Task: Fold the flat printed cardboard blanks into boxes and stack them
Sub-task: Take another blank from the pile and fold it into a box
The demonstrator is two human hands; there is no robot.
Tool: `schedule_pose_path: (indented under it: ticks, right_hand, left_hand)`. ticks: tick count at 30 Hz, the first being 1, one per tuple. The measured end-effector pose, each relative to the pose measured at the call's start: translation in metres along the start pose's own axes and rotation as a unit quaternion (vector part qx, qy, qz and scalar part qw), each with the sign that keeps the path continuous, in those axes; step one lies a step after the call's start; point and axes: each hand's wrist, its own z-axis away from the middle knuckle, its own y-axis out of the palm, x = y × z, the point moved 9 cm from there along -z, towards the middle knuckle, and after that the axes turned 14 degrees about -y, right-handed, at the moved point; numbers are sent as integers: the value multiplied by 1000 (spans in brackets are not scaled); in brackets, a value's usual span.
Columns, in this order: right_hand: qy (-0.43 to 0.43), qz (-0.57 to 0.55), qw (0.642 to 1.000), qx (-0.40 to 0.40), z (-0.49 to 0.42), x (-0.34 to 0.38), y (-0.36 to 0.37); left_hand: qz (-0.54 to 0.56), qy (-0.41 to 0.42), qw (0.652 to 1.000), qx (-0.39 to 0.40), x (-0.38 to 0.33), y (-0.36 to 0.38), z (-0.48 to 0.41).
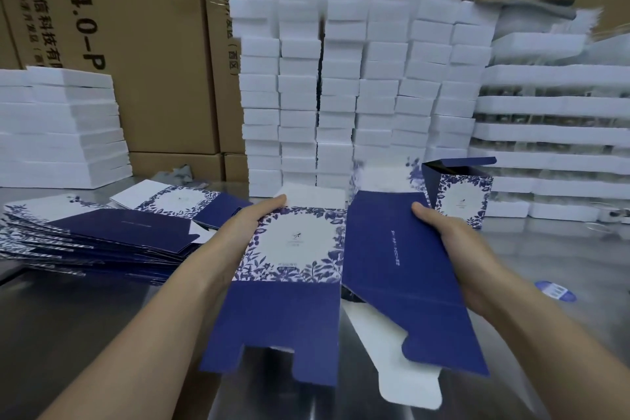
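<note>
I hold one blue-and-white printed cardboard blank (300,269) above the metal table, partly opened into a sleeve. My left hand (249,218) grips its left edge beside the floral white panel. My right hand (443,239) grips the right edge of its plain dark blue panel (402,266). The bottom flaps hang toward me, their white inside showing. A pile of flat blanks (102,239) lies at the left. One folded box (460,194) stands upright with its lid open, behind my right hand.
Tall stacks of white boxes (358,95) fill the back of the table (85,334), with more white stacks at left (61,126) and right (552,133). Brown shipping cartons (136,27) stand behind them. A small blue sticker (555,290) lies at the right.
</note>
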Motion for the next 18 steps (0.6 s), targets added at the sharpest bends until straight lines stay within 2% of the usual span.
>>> schedule_pose_path:
  ticks: [2, 4, 7, 9, 11, 12, 14, 16, 18]
  right_hand:
    - [-9, 3, 999, -34, -1, 3, -7]
    - [-22, -3, 998, -55, -3, 7, -12]
    - [-24, -13, 998, -48, -2, 5, -10]
    - [-18, -8, 999, -31, -3, 1, -6]
    - [-30, 3, 999, -25, -5, 1, -4]
    - [-37, 3, 999, -34, -6, 3, -4]
    - [-52, -1, 997, -55, -8, 5, -10]
    - [-63, -2, 996, -63, -10, 5, -13]
    - [-68, -2, 996, -50, -10, 4, -10]
  left_hand:
    - [-34, -10, 999, -5, -4, 0, -1]
    - [-11, -32, 999, 4, -5, 7, 7]
    - [-1, -31, 999, -34, 5, 2, 9]
    - [72, -26, 996, -47, 0, 2, 7]
    - [120, -26, 992, -12, -5, 7, 10]
    - [118, -22, 992, 25, -6, 10, 14]
    - [47, -27, 998, 10, 0, 7, 7]
    - [19, -69, 997, -18, 7, 5, 9]
    - [14, -63, 998, -20, 16, -1, 5]
